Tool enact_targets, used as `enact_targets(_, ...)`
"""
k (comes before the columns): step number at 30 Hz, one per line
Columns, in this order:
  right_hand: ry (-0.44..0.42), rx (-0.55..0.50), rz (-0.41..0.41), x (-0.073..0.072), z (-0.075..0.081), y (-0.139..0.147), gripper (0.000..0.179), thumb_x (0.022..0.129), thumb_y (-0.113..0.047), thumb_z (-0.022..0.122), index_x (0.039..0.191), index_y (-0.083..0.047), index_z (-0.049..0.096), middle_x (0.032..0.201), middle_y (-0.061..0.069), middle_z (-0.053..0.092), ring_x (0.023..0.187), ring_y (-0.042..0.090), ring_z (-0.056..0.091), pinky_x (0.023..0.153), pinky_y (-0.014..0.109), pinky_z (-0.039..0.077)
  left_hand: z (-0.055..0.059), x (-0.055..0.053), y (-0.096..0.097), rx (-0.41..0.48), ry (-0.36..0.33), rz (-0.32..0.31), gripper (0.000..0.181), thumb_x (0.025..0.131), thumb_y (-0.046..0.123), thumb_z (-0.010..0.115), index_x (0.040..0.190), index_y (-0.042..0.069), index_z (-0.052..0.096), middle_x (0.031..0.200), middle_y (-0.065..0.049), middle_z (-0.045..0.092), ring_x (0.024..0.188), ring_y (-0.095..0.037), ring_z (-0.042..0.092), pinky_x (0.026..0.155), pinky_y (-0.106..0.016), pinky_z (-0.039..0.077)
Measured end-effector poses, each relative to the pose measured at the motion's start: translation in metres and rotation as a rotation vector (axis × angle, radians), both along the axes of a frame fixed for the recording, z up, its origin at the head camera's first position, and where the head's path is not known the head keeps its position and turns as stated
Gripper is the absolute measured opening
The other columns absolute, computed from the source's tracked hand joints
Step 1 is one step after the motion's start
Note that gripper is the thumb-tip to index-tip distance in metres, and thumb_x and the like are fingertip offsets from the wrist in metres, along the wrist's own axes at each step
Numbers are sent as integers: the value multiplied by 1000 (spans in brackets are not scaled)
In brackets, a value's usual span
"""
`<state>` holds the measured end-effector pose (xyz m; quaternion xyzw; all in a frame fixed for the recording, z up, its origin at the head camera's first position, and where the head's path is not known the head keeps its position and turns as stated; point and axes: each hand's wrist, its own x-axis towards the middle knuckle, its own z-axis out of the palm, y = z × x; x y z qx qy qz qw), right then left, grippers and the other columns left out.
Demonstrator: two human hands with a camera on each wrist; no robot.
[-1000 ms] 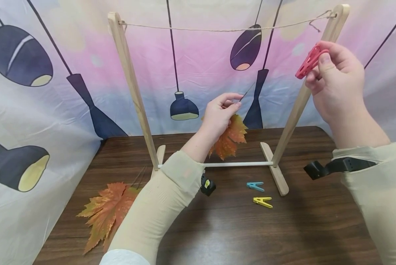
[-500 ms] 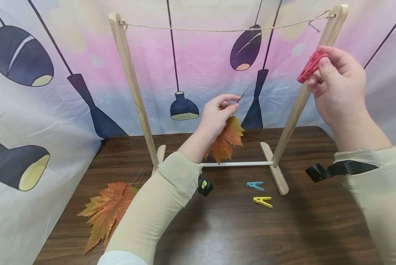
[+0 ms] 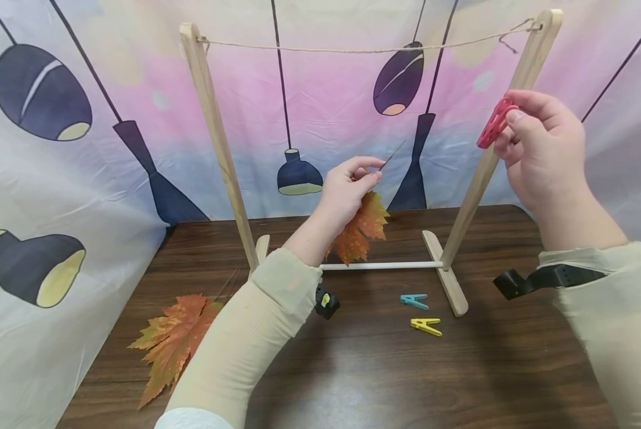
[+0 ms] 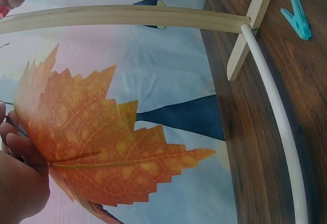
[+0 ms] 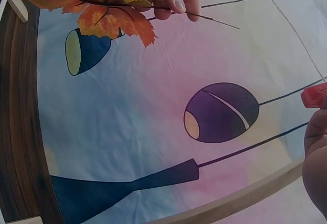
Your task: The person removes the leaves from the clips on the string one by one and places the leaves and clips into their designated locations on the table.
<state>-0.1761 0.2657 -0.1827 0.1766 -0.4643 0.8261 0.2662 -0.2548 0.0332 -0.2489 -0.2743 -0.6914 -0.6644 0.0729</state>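
Observation:
My left hand (image 3: pixel 347 187) pinches the thin stem of an orange maple leaf (image 3: pixel 364 229) between thumb and fingers. The blade hangs below the hand, and the stem's tip points up and to the right. In the left wrist view the leaf (image 4: pixel 112 147) spreads out beside the fingers. My right hand (image 3: pixel 548 143) holds a red clothespin (image 3: pixel 494 124) between thumb and index finger, in front of the right wooden post. Both hands are below the string (image 3: pixel 342 50). Only the clothespin's end (image 5: pixel 312 96) shows in the right wrist view.
A wooden frame with a left post (image 3: pixel 218 137), a right post (image 3: pixel 478 185) and a white bottom rod (image 3: pixel 385 266) stands on the dark table (image 3: pixel 352 369). A blue clothespin (image 3: pixel 414 301) and a yellow clothespin (image 3: pixel 426 326) lie at its front. More maple leaves (image 3: pixel 178 339) lie at left.
My left hand has drifted slightly left and down with the maple leaf. My right hand has come down a little with the red clothespin. Both grips stay the same.

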Motion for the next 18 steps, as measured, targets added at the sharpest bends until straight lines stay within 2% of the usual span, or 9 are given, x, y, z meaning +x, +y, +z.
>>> enact_targets(7, 13, -39, 17, -1, 1, 3, 23, 86, 9, 59, 110, 11, 56, 93, 16, 51, 57, 20, 47, 48, 24, 45, -1, 0, -6, -18, 2, 11, 19, 89, 10, 64, 108, 9, 69, 81, -4, 58, 73, -15, 49, 56, -24, 39)
enact_targets(18, -4, -29, 35, 1, -6, 4, 23, 86, 9, 59, 109, 11, 57, 91, 16, 52, 57, 19, 47, 50, 24, 47, -3, 1, -15, -78, 27, 22, 21, 89, 9, 64, 109, 7, 68, 84, -7, 61, 79, -18, 54, 61, -24, 44)
